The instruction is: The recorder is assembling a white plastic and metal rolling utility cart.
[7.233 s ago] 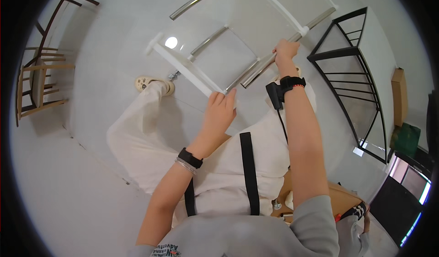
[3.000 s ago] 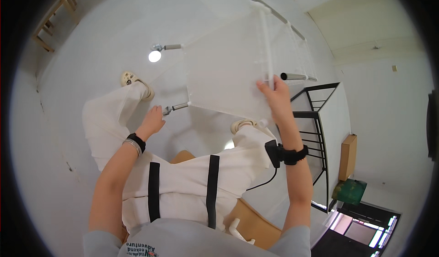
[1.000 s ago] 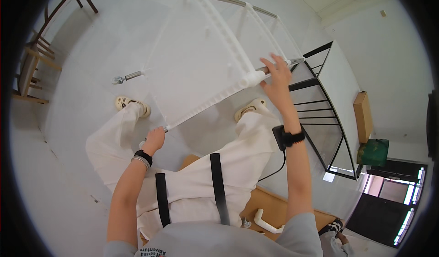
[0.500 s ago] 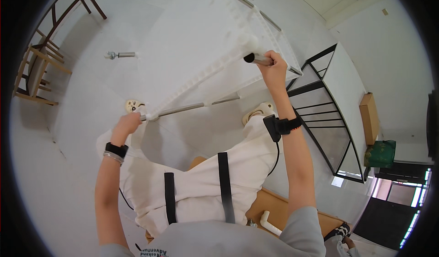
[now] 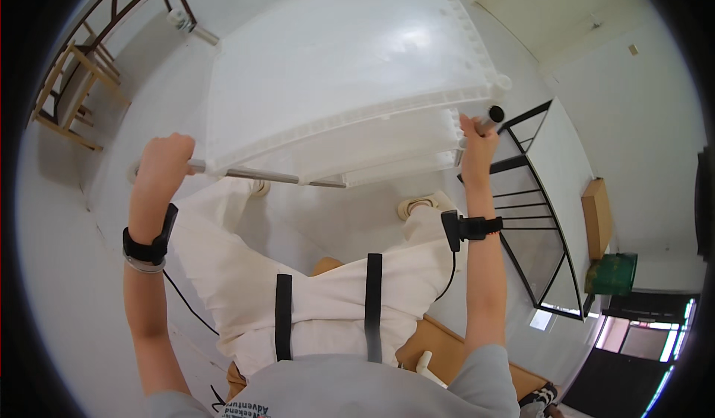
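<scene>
While both hands bear it up over the knees, a white tiered shelf rack fills the far middle of the room, tipped on its side, its broad shelf face turned up toward the person. Half a second ago its near edge slanted steeply; now that edge runs almost level from left to right, and the left hand has risen, so I'd judge the load is shared more evenly. To the right stands a black metal frame with crossbars; far left, a light wooden chair. Nearer, by the right hip, is a tan panel. Beyond the frame sit a cardboard box and a green bag. The left hand is wrapped around the end of a steel tube at the near left corner; the right hand grips a shorter tube end. Smallest, a caster juts out far left.
</scene>
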Demonstrator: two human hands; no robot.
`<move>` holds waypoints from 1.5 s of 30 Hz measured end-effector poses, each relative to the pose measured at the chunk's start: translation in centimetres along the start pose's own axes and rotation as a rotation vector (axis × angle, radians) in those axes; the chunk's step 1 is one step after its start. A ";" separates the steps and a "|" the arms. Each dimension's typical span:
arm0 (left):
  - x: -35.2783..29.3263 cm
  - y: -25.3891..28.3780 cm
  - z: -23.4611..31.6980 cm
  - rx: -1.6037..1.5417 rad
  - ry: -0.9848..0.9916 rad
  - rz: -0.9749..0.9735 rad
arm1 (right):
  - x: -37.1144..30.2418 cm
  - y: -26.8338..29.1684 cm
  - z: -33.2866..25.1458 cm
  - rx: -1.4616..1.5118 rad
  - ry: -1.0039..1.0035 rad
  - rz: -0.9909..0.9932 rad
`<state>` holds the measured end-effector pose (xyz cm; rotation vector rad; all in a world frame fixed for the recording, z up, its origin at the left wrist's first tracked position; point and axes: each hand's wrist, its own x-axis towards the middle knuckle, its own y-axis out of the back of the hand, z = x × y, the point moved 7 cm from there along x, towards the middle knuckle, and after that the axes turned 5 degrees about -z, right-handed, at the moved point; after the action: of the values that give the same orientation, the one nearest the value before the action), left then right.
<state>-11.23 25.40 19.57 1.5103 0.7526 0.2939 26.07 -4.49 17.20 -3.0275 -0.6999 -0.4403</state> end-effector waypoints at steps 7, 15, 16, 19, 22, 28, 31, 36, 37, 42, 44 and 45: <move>-1.6 5.4 4.2 0.076 -0.093 0.310 | 1.5 3.1 1.1 -0.021 0.058 0.021; -7.7 -3.7 -1.2 -0.603 -0.356 1.259 | 2.6 5.0 2.8 0.000 0.027 0.131; -7.4 -4.4 -0.6 -0.607 -0.357 1.256 | 2.8 5.4 2.9 0.008 0.043 0.144; -2.4 -7.6 2.3 -0.835 -0.091 0.706 | 2.7 7.2 3.2 0.010 0.070 0.155; 1.6 -11.2 6.9 -0.872 -0.193 0.365 | 2.7 7.0 3.4 0.039 0.058 0.126; 4.6 -13.3 8.3 -1.589 -0.068 0.369 | 1.9 6.1 2.8 0.091 0.026 0.089; 4.0 -13.7 7.7 -1.806 -0.008 0.434 | 1.1 5.9 2.8 0.120 0.017 0.111; 2.0 -9.4 6.4 -1.804 -0.012 0.503 | 0.2 6.4 7.4 0.243 -0.038 0.067; 1.7 -8.1 6.3 -1.747 -0.046 0.490 | 0.0 6.8 9.0 0.310 -0.040 0.037; 2.0 -7.1 7.5 -1.510 -0.108 0.320 | -4.4 7.2 16.1 0.118 -0.298 0.028; 1.4 -7.9 7.0 -1.516 -0.035 0.412 | -6.9 8.0 16.3 -0.165 -0.325 -0.045; 1.6 -8.0 7.2 -1.518 -0.050 0.398 | -7.9 9.2 16.1 -0.169 -0.329 -0.028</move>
<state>-7.85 20.11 10.68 0.1780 0.0249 0.8702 27.52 -15.10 0.15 -3.2934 -0.7522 0.0038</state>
